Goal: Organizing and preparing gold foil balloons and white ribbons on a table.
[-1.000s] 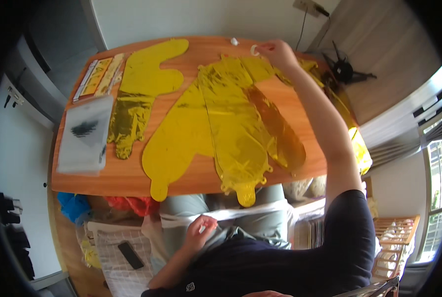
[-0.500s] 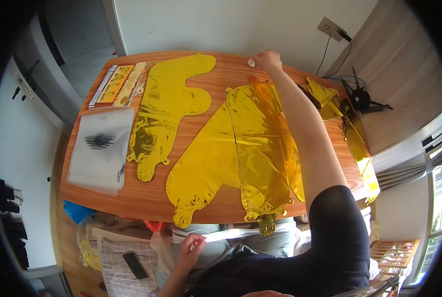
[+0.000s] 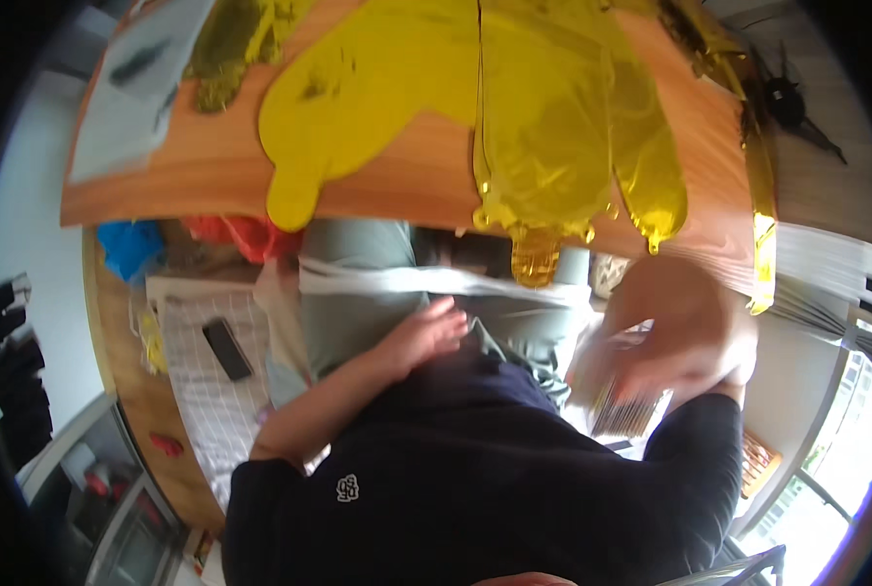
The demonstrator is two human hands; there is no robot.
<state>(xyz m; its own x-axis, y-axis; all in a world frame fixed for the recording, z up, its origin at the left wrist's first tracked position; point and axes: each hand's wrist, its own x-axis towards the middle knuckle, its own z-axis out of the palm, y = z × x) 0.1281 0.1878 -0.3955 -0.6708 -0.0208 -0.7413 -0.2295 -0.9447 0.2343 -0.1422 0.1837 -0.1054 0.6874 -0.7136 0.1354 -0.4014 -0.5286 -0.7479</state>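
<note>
My left hand (image 3: 428,337) hovers over my lap, its fingers stretched out and holding nothing visible. It is just below a white strip (image 3: 397,280) that lies across my grey-green trousers (image 3: 353,322). At my right side, beyond the table edge, my right hand (image 3: 656,359) is smeared by motion. Whether it holds anything is unclear; it passes over a brownish ribbed thing (image 3: 626,412). Flat gold foil balloons (image 3: 543,117) cover much of the table, and their tails hang over its front edge. Another gold foil piece (image 3: 229,68) lies farther left.
The wooden table (image 3: 202,176) spans the top of the view. On its left lies a translucent plastic sheet (image 3: 124,127); a black router (image 3: 786,101) sits past its right edge. Blue (image 3: 131,249) and red bags (image 3: 246,234) and a phone (image 3: 226,349) on checked cloth lie left of my legs.
The view has tipped down toward my lap. My right hand has come back from the table's far side to my right side. My left hand has moved right, its fingers straighter.
</note>
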